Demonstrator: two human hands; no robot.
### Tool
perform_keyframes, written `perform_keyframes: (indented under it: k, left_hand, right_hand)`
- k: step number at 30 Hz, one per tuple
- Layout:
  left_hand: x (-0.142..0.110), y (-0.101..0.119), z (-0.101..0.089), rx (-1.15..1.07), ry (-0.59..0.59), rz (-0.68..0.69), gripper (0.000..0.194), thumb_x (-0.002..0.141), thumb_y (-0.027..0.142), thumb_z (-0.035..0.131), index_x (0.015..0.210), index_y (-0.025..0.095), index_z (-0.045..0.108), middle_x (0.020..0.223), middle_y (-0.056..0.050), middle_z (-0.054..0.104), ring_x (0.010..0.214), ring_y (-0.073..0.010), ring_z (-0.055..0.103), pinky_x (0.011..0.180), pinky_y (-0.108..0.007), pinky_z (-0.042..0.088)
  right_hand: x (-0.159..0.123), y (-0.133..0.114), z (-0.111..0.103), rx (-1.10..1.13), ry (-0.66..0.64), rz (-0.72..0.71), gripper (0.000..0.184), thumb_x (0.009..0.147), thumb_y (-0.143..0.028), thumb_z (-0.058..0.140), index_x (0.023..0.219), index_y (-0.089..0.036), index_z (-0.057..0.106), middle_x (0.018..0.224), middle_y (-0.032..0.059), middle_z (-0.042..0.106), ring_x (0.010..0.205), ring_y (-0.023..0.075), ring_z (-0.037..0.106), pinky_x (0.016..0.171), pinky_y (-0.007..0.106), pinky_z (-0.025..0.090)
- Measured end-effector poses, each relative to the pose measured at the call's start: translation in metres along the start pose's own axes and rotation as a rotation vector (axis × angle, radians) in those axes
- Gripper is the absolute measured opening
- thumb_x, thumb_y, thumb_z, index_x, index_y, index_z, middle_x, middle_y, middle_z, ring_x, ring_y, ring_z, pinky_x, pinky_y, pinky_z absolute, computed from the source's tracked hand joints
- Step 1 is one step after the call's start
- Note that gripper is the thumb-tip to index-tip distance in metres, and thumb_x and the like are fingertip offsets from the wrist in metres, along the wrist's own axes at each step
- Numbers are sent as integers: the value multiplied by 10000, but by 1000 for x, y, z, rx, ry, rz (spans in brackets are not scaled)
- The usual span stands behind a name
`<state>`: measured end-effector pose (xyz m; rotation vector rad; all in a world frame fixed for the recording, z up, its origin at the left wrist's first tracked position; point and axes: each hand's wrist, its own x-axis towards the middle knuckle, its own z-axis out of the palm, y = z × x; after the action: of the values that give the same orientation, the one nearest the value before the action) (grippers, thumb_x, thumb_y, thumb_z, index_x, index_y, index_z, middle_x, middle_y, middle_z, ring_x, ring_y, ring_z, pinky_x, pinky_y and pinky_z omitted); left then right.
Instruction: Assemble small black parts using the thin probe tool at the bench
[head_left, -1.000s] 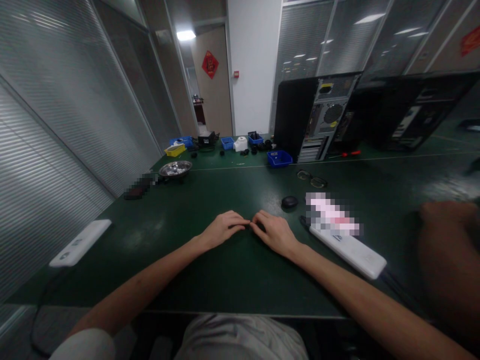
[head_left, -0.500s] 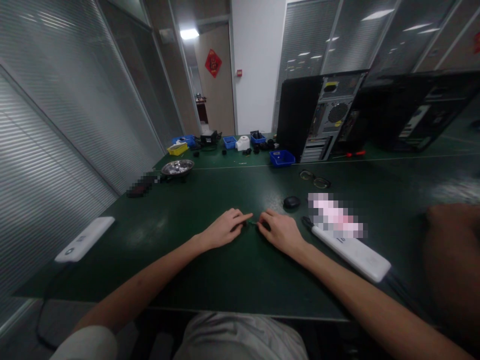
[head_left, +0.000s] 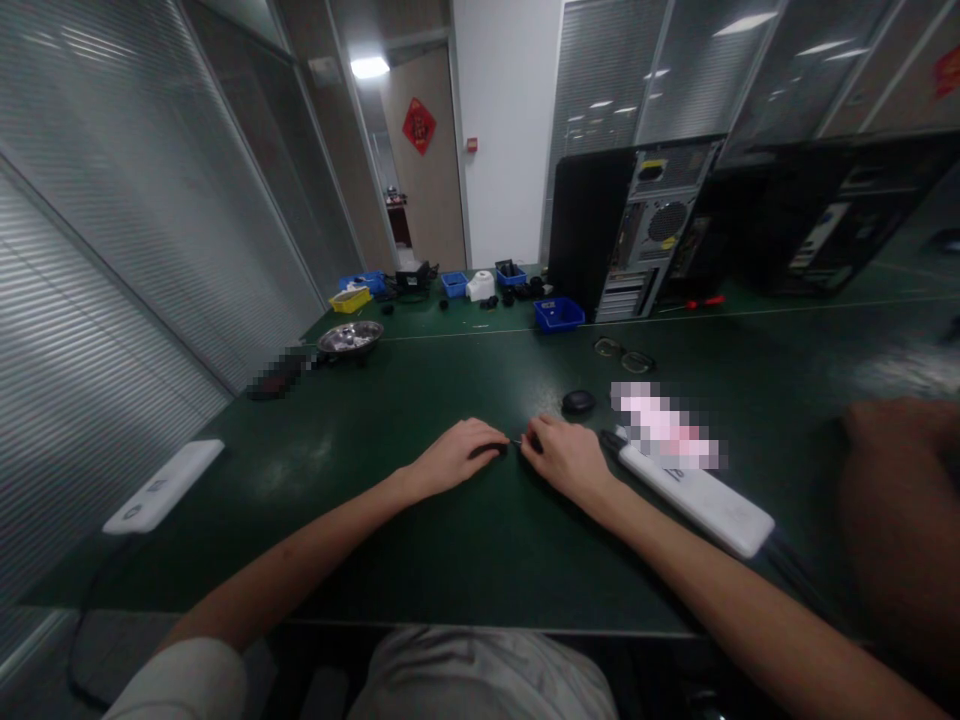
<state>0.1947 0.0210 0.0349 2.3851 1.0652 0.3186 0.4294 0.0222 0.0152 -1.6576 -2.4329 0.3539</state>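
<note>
My left hand (head_left: 459, 455) and my right hand (head_left: 564, 455) rest close together on the dark green table (head_left: 420, 540), fingertips nearly meeting. Both have their fingers curled in a pinch. A thin small object (head_left: 516, 441) shows between the fingertips, too small to name. A small black round thing (head_left: 578, 402) lies just beyond my right hand. A white power strip (head_left: 694, 497) lies to the right of my right hand.
A second white power strip (head_left: 161, 486) sits at the table's left edge. Glasses (head_left: 624, 355), a metal bowl (head_left: 350, 338), blue bins (head_left: 559, 315) and a yellow bin (head_left: 349, 299) lie farther back. Black computer towers (head_left: 630, 230) stand behind. Another person's arm (head_left: 900, 490) is at right.
My left forefinger, stretched out half a second ago, has curled back in. Both hands stay in about the same spot with fingertips together.
</note>
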Motion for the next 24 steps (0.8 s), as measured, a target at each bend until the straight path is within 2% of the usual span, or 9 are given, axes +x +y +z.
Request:
perform_keyframes:
  k: [3,6,8,12,15,17,19,24]
  left_hand:
    - [-3,-15,-4,-5,5,-63,342,1021,302,528,1348,284,628,1303,-43,671,1198,-176,599,1051,-363,484]
    - [-17,-49,-25,8,49,-201,367,993,325,578,1354,280,629,1278,-59,681,1071,-177,654,931,-338,536]
    - [-32,-81,-48,38,113,-339,385,964,344,624,1338,255,643,1231,-78,696,1001,-186,673,883,-338,550]
    - [-77,-146,-105,156,299,-680,329,946,352,658,1207,152,681,1104,-99,707,988,-214,675,937,-419,548]
    - [-116,-179,-136,252,442,-893,317,966,361,632,1176,124,655,1132,-102,678,1026,-223,663,945,-455,553]
    - [-136,-193,-145,295,521,-967,316,970,355,627,1189,127,643,1176,-110,661,1060,-231,653,950,-457,556]
    - [-148,-202,-146,316,576,-986,315,969,343,629,1200,130,639,1211,-115,650,1090,-237,645,960,-460,555]
    - [-153,-217,-140,321,644,-937,314,966,339,635,1197,127,643,1236,-118,647,1115,-241,642,973,-467,552]
  right_hand:
    - [0,1,0,9,-3,1,282,1039,-407,451,989,-211,649,1008,60,689,825,188,673,627,272,346]
    - [1,2,1,21,-11,-9,280,1042,-410,453,1003,-216,651,1017,58,691,809,184,672,612,273,344]
    - [1,2,2,28,-18,-15,278,1045,-410,452,1008,-218,650,1017,59,691,802,185,673,603,277,343]
    - [-1,-1,4,43,-22,-31,277,1051,-412,446,1014,-221,643,1020,63,688,810,188,677,603,285,348]
    - [-2,-2,4,53,-15,-38,270,1047,-414,449,1004,-225,638,1015,53,684,807,185,672,598,284,337]
    - [-3,-3,5,57,-6,-37,265,1043,-412,454,994,-225,636,1013,48,681,801,181,667,597,282,328]
    - [-3,-3,5,60,0,-35,260,1040,-409,458,989,-225,634,1013,46,679,792,176,661,597,280,322]
    - [-1,-5,6,69,3,-38,242,1036,-395,464,992,-232,637,1015,34,676,790,172,658,601,283,334]
